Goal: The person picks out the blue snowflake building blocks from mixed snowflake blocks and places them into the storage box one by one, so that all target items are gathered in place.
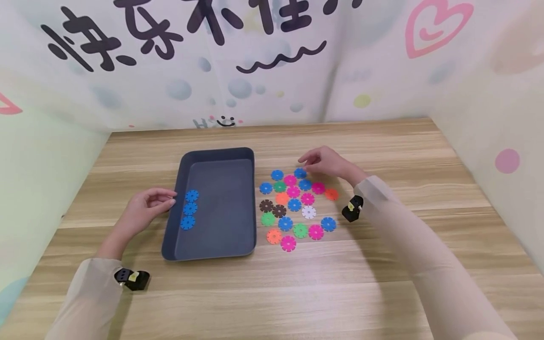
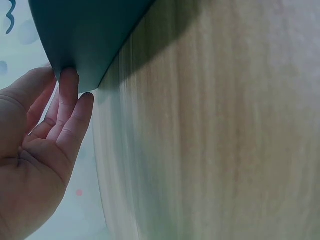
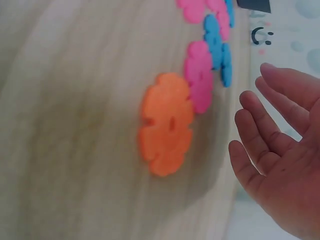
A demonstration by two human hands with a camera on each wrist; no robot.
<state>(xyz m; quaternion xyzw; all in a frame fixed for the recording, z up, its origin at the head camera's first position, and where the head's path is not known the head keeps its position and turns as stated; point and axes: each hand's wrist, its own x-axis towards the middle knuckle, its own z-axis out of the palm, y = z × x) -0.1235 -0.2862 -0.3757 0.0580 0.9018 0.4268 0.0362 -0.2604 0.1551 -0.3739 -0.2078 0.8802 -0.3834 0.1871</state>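
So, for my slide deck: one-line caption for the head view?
Left hand touches the dark tray holding three blue discs; right hand reaches the colourful discs.

I see my left hand [image 1: 144,208] with relaxed fingers resting against the left wall of the dark grey tray [image 1: 250,208], which lies flat on the table. Three blue snowflake discs [image 1: 189,208] lie in a column inside the tray, just beside that wall. My right hand [image 1: 325,163] hovers over the far edge of the loose discs, fingertips at a blue disc [image 1: 300,173] lying flat at the top of the cluster. An orange disc [image 3: 166,123] lies flat just beside a pink one.
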